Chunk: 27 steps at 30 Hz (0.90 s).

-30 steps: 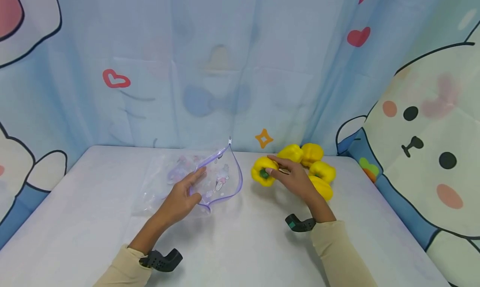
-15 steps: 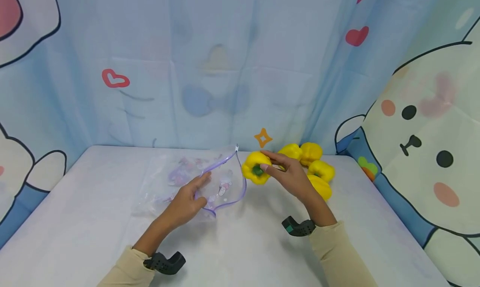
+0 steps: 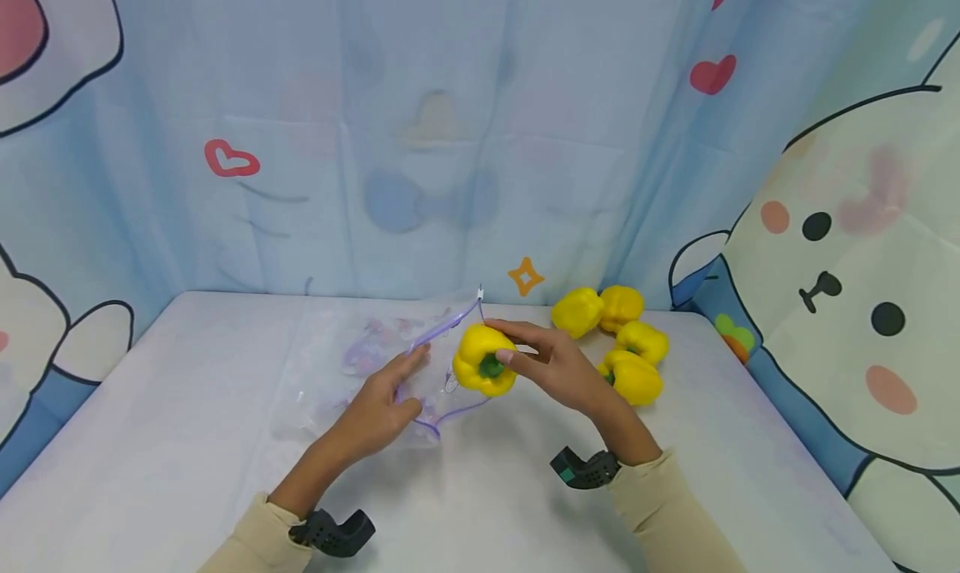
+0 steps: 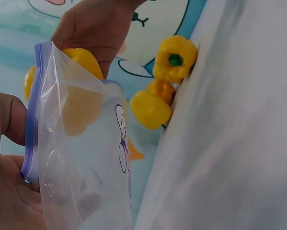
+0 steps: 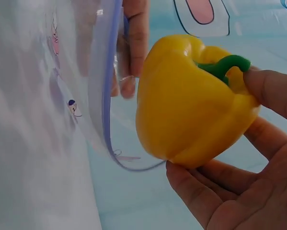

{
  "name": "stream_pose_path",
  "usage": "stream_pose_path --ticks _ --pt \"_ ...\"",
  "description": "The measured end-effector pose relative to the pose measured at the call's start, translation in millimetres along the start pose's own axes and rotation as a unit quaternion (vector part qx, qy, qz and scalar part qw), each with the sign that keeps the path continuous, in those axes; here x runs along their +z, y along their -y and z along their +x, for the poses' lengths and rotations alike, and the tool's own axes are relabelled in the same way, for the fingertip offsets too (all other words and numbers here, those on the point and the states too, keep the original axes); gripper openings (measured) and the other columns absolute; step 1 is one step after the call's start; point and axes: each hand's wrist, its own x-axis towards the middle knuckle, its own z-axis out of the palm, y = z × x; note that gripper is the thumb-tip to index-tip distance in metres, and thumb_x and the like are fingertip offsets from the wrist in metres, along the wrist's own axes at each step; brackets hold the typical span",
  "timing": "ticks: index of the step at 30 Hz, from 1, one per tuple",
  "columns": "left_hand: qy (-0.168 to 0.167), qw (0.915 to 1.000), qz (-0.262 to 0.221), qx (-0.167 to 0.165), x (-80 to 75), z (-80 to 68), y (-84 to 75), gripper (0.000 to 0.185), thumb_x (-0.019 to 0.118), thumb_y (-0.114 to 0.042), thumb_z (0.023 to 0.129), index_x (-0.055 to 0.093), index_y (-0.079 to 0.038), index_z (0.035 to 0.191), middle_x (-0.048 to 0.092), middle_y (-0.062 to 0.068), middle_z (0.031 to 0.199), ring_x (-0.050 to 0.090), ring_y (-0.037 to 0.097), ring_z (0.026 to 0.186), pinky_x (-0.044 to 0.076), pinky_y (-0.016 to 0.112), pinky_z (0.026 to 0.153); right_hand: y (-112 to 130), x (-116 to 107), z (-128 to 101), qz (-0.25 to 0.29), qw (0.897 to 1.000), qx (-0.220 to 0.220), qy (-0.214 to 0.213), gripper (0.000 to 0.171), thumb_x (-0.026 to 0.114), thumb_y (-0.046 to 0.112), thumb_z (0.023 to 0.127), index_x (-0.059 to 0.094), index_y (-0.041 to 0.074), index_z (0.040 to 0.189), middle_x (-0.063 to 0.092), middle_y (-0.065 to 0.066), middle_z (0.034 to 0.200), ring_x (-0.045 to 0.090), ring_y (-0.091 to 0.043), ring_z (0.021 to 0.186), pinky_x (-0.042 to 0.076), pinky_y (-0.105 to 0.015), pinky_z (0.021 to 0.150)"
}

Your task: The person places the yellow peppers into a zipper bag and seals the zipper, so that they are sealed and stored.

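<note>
My right hand (image 3: 551, 365) grips a yellow bell pepper (image 3: 480, 365) with a green stem, fingers behind and thumb near the stem. The pepper is at the mouth of a clear zip bag (image 3: 450, 411) with a purple zip edge and small printed figures. My left hand (image 3: 382, 406) pinches the bag's near edge, keeping its mouth spread towards the right. In the left wrist view, the held pepper (image 4: 81, 96) shows partly through the plastic wall. The right wrist view has the pepper (image 5: 196, 103) beside the purple rim (image 5: 109, 72), with left fingers beyond the plastic.
Several yellow bell peppers (image 3: 633, 377) lie in a cluster at the table's back right. The white-covered table (image 3: 465, 506) runs back to a blue printed curtain (image 3: 420, 140). More flat clear plastic (image 3: 307, 381) lies on the table left of the left hand.
My right hand has carried the pepper leftwards from beside the cluster to the bag's mouth. My left hand and the bag have shifted slightly right.
</note>
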Motion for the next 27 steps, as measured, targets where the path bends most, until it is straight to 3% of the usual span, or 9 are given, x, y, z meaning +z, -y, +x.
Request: stream_pose_path --ticks 11,19,27 --pt "0.008 0.9999 -0.005 0.009 0.5 -0.6 0.1 0.066 0.052 0.001 0.086 0.030 0.003 0.149 0.038 0.017 0.150 0.028 0.031 0.142 0.023 0.047 0.112 3 12 0 0.027 0.999 -0.036 0.030 0.045 0.058 0.008 0.096 0.050 0.001 0.140 0.049 -0.012 0.143 0.048 -0.024 0.128 0.046 -0.034 0.098" --pt "0.012 0.9998 -0.010 0.010 1.6 -0.4 0.2 0.068 0.054 0.000 0.086 0.030 0.002 0.149 0.039 0.017 0.149 0.029 0.030 0.141 0.024 0.048 0.112 -8 20 1 -0.046 0.997 -0.019 0.054 0.045 0.062 0.012 0.094 0.055 0.006 0.138 0.052 -0.006 0.141 0.038 -0.024 0.137 0.041 -0.035 0.103" --pt "0.017 0.9992 -0.016 0.031 1.2 -0.6 -3.3 0.070 0.053 0.005 0.084 0.031 0.002 0.150 0.036 0.017 0.151 0.031 0.030 0.141 0.027 0.049 0.110 -11 28 4 -0.031 0.997 0.002 0.075 0.044 0.061 0.015 0.096 0.054 0.008 0.138 0.054 -0.004 0.138 0.049 -0.021 0.127 0.042 -0.034 0.102"
